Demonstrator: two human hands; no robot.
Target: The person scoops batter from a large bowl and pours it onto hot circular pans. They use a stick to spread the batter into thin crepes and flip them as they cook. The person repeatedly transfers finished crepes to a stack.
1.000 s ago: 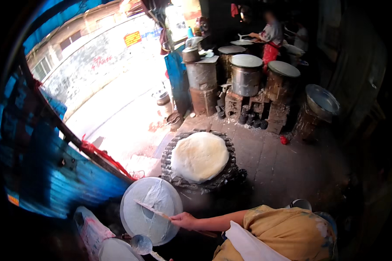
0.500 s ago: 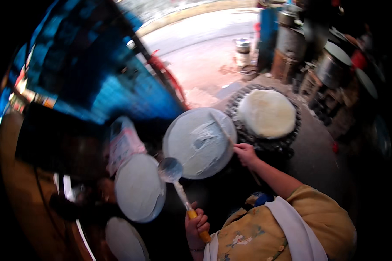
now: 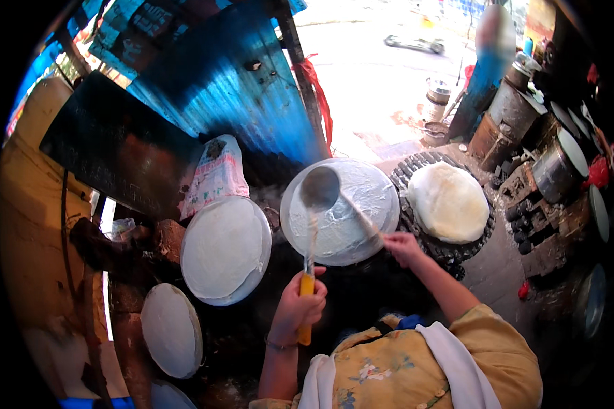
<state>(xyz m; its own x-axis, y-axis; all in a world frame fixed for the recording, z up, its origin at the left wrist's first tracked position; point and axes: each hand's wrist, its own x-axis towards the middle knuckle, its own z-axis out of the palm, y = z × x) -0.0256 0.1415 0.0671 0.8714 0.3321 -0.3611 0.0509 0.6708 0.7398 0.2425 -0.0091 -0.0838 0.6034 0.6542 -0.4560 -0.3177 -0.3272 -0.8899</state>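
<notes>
My left hand (image 3: 301, 303) is closed around the yellow handle of a ladle (image 3: 320, 189), whose metal bowl is held above the left part of a round griddle (image 3: 295, 235). A thin white layer of wet batter (image 3: 368, 180), streaked and uneven, covers the griddle. Between the fingers of my right hand (image 3: 402, 248), at the griddle's near right edge, is a thin flat stick (image 3: 363, 219) that slants up and left over the batter. The ladle's bowl hides part of the surface, and I cannot tell whether the stick's tip touches the batter.
Right of the griddle, pale round flatbreads (image 3: 450, 204) lie on a dark woven tray (image 3: 409, 163). To the left are another white-topped round griddle (image 3: 262, 283) and a smaller one (image 3: 170, 330). Metal pots (image 3: 552, 176) and a brick stove (image 3: 518, 191) stand at right; a blue metal sheet (image 3: 252, 102) rises behind.
The ladle has moved from beside the griddle's left edge to above it, with my left hand raised. The batter now covers more of the griddle. The stick has shifted toward the near right edge.
</notes>
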